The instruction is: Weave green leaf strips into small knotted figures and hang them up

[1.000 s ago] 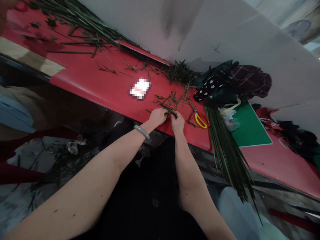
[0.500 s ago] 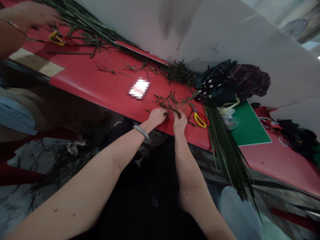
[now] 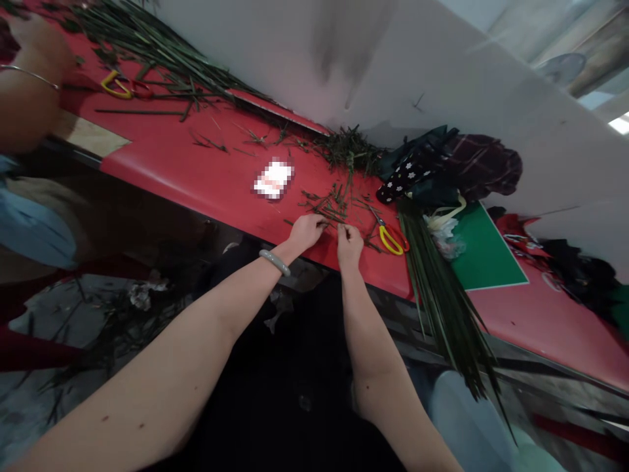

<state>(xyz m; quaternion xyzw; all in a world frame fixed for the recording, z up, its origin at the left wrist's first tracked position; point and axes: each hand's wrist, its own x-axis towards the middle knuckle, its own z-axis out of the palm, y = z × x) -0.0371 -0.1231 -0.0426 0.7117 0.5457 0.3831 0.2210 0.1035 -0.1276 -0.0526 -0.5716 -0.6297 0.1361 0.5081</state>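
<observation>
Above the front edge of the red table (image 3: 206,177), my left hand (image 3: 307,231), with a grey bangle at the wrist, has its fingers pinched together. Close by on the right, my right hand (image 3: 350,248) pinches too, thumb against forefinger. A thin dark green leaf strip seems to run between the fingertips, mostly hidden by the fingers. Just beyond my hands lie loose cut leaf pieces (image 3: 322,200). Scissors (image 3: 392,240) with yellow and red handles lie right of my right hand. A heap of knotted green pieces (image 3: 351,147) sits against the wall.
A bundle of long leaves (image 3: 442,295) overhangs the table edge at right, beside folded umbrellas (image 3: 417,167) and a green board (image 3: 496,252). A blurred-out bright phone-like rectangle (image 3: 274,179) lies left. Another person's arm (image 3: 34,78), more scissors (image 3: 116,84) and long stalks (image 3: 147,39) are far left.
My right hand has dropped slightly, and the dark piece at its fingertips is gone. A long green piece now hangs from the heap's front. The other person's hand has moved left.
</observation>
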